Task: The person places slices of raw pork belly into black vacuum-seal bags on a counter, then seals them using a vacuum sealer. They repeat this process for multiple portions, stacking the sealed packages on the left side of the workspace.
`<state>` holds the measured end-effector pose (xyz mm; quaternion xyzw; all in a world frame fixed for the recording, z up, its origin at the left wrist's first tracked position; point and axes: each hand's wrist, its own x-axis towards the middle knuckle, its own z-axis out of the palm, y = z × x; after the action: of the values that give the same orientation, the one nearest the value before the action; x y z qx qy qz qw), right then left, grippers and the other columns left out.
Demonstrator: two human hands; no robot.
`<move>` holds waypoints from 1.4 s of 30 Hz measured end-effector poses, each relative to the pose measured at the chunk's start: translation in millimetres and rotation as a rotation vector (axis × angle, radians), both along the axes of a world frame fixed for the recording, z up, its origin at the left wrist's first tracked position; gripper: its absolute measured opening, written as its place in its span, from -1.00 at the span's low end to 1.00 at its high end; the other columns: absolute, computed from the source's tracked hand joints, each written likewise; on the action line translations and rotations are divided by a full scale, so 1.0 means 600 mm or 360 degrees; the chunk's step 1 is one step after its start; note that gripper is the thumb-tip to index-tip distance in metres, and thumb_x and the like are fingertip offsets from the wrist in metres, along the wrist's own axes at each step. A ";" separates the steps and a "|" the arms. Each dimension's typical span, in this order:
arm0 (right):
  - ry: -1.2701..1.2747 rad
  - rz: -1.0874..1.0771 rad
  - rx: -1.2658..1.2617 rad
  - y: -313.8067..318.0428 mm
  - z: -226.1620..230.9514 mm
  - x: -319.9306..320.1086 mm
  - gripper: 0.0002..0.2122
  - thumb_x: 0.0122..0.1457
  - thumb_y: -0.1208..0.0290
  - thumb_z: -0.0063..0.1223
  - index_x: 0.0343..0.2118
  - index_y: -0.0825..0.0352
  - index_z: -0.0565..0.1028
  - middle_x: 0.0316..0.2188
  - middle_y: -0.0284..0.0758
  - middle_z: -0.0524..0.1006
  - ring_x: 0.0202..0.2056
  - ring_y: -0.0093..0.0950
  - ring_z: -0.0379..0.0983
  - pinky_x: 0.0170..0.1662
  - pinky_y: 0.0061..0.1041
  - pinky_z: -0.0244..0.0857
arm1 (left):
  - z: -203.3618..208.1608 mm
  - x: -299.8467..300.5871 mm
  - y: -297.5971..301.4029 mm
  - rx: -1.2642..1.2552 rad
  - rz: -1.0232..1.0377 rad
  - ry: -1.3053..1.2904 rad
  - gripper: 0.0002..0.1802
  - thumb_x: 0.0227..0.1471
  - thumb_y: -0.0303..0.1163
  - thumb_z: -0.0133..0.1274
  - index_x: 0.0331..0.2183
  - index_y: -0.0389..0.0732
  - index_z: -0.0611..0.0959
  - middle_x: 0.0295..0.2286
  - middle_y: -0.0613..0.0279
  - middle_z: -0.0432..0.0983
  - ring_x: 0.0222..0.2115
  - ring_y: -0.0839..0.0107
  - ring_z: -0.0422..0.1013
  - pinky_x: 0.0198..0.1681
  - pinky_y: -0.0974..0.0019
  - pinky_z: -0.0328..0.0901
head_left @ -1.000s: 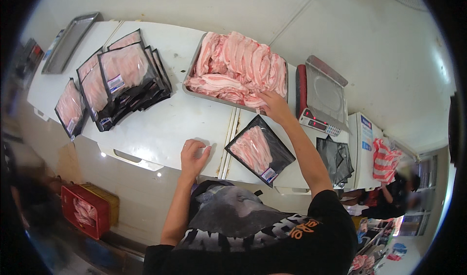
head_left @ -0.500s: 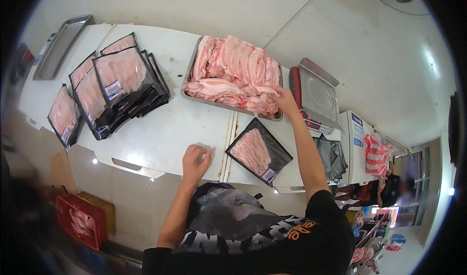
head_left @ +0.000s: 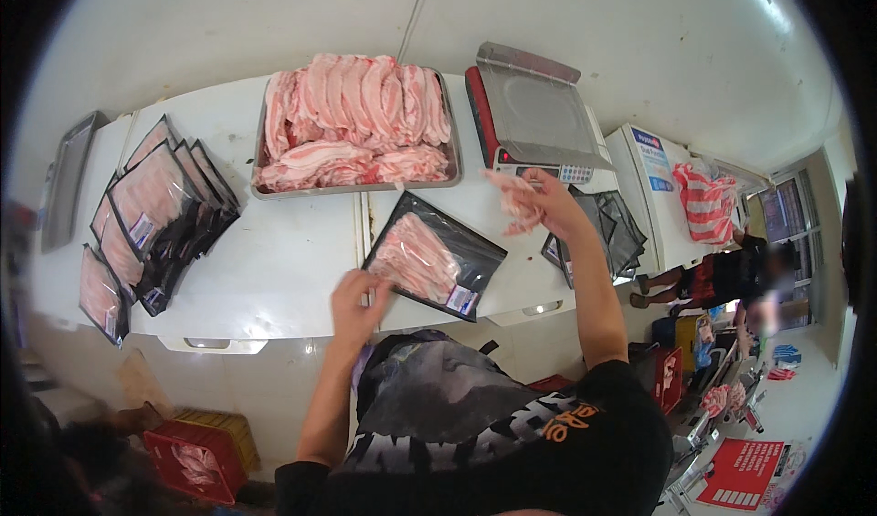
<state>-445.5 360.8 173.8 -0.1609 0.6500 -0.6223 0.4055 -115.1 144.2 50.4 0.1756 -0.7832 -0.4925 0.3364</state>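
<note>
My right hand (head_left: 553,207) is closed on a few pork belly slices (head_left: 514,204), lifted in front of the scale (head_left: 539,105). Below and to the left lies a black-edged clear plastic bag (head_left: 480,260) with sliced pork (head_left: 416,258) and a label at its near corner. My left hand (head_left: 358,304) has curled fingers, with the fingertips at that bag's left edge; whether they pinch it is hidden. Behind the bag stands a metal tray (head_left: 365,189) heaped with pork belly slices (head_left: 356,96).
Filled bags (head_left: 151,205) overlap in a pile on the white counter's (head_left: 283,242) left side, beside a metal tray (head_left: 68,178). Flat dark bags (head_left: 607,224) lie right of my right hand. A striped bag (head_left: 705,201) and a person (head_left: 731,274) are farther right.
My right hand has left the heaped tray with pork slices in its grip. My left hand has come to the left edge of the single bag. The view has shifted right.
</note>
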 end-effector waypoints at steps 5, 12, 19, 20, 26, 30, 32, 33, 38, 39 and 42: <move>-0.0220 0.0041 0.0041 0.145 -0.059 0.043 -0.74 0.25 0.54 0.28 -0.17 0.25 0.36 -0.36 -0.28 0.61 -0.41 -0.54 0.58 -0.53 -0.46 0.60 | 0.028 -0.098 0.159 -0.0274 -0.0580 -0.0335 -0.79 0.06 -0.38 0.30 -0.48 -0.21 0.60 -0.49 0.15 0.52 -0.46 0.11 0.55 -0.41 0.10 0.42; -0.0515 0.0060 0.0032 0.260 -0.183 0.113 -0.73 0.25 0.53 0.29 -0.12 0.22 0.39 -0.28 -0.26 0.62 -0.39 -0.59 0.55 -0.50 -0.60 0.39 | -0.027 -0.164 0.231 -0.0356 -0.0492 -0.0492 -0.76 -0.05 -0.45 0.23 -0.53 -0.25 0.46 -0.55 0.05 0.44 -0.49 -0.06 0.49 -0.44 -0.06 0.35; -0.0710 0.0193 -0.0094 0.190 -0.234 0.157 -0.76 0.28 0.55 0.24 -0.07 0.21 0.44 -0.24 -0.35 0.58 -0.42 -0.69 0.40 -0.45 -0.63 0.34 | 0.013 -0.164 0.234 -0.0158 -0.0379 -0.0295 -0.74 -0.09 -0.60 0.18 -0.58 -0.29 0.38 -0.62 0.04 0.33 -0.61 0.04 0.35 -0.53 0.09 0.22; -0.0716 0.0178 -0.0157 0.169 -0.238 0.165 -0.75 0.28 0.53 0.24 -0.04 0.24 0.44 -0.24 -0.35 0.58 -0.42 -0.69 0.41 -0.48 -0.63 0.34 | 0.019 -0.164 0.234 -0.0148 -0.0342 -0.0290 -0.74 -0.08 -0.60 0.18 -0.58 -0.29 0.38 -0.63 0.04 0.32 -0.62 0.07 0.35 -0.53 0.11 0.22; -0.0654 0.0291 -0.0177 0.149 -0.213 0.141 -0.73 0.32 0.51 0.16 0.05 0.27 0.45 -0.17 -0.35 0.58 -0.23 -0.59 0.54 -0.13 -0.37 0.61 | 0.054 -0.168 0.212 -0.0044 -0.0112 -0.0384 -0.74 -0.03 -0.59 0.19 -0.57 -0.30 0.40 -0.64 0.05 0.33 -0.63 0.11 0.35 -0.53 0.13 0.23; -0.0661 0.0023 -0.0273 0.236 -0.207 0.113 -0.74 0.32 0.55 0.13 0.05 0.30 0.46 -0.22 -0.32 0.59 -0.28 -0.54 0.54 -0.14 -0.29 0.53 | 0.046 -0.167 0.210 -0.0123 -0.0305 -0.0407 -0.76 -0.02 -0.55 0.19 -0.55 -0.29 0.42 -0.63 0.01 0.38 -0.61 0.01 0.38 -0.51 0.08 0.27; -0.0676 -0.0200 -0.0305 0.273 -0.207 0.103 -0.75 0.33 0.57 0.14 0.04 0.34 0.47 -0.26 -0.32 0.57 -0.38 -0.59 0.48 -0.40 -0.56 0.35 | 0.016 -0.163 0.220 -0.0167 -0.0447 -0.0394 -0.77 -0.02 -0.55 0.19 -0.54 -0.29 0.43 -0.63 0.01 0.38 -0.61 0.01 0.37 -0.50 0.10 0.27; -0.0676 -0.0172 -0.0292 0.295 -0.215 0.092 -0.75 0.32 0.57 0.15 0.04 0.33 0.48 -0.27 -0.33 0.56 -0.39 -0.60 0.45 -0.41 -0.57 0.32 | 0.000 -0.160 0.228 -0.0175 -0.0500 -0.0409 -0.77 -0.01 -0.54 0.19 -0.53 -0.29 0.43 -0.63 0.00 0.39 -0.60 -0.01 0.38 -0.50 0.09 0.28; -0.0767 0.0123 -0.0281 0.324 -0.228 0.099 -0.76 0.32 0.50 0.18 0.03 0.30 0.49 -0.23 -0.33 0.59 -0.29 -0.56 0.55 -0.27 -0.37 0.58 | -0.004 -0.171 0.225 0.0016 -0.0552 -0.0464 -0.77 -0.06 -0.58 0.18 -0.54 -0.28 0.41 -0.63 0.01 0.39 -0.60 0.03 0.40 -0.49 0.12 0.29; -0.0811 0.0051 -0.0282 0.314 -0.229 0.113 -0.74 0.33 0.50 0.18 0.05 0.30 0.49 -0.22 -0.32 0.59 -0.29 -0.56 0.55 -0.28 -0.39 0.57 | -0.002 -0.176 0.222 0.0009 -0.0573 -0.0454 -0.76 -0.06 -0.58 0.18 -0.54 -0.28 0.40 -0.63 0.01 0.40 -0.60 0.04 0.40 -0.49 0.13 0.29; -0.0939 -0.0086 -0.0333 0.258 -0.251 0.157 -0.68 0.34 0.48 0.17 0.13 0.33 0.47 -0.16 -0.29 0.60 -0.27 -0.54 0.56 -0.30 -0.43 0.56 | 0.012 -0.184 0.214 -0.0012 -0.0622 -0.0440 -0.74 -0.06 -0.58 0.19 -0.55 -0.29 0.39 -0.62 0.02 0.41 -0.61 0.07 0.40 -0.50 0.14 0.29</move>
<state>-351.2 515.4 22.9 0.0032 0.4407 -0.7161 0.5412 -225.3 272.3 57.7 0.0851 -0.8428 -0.5165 0.1249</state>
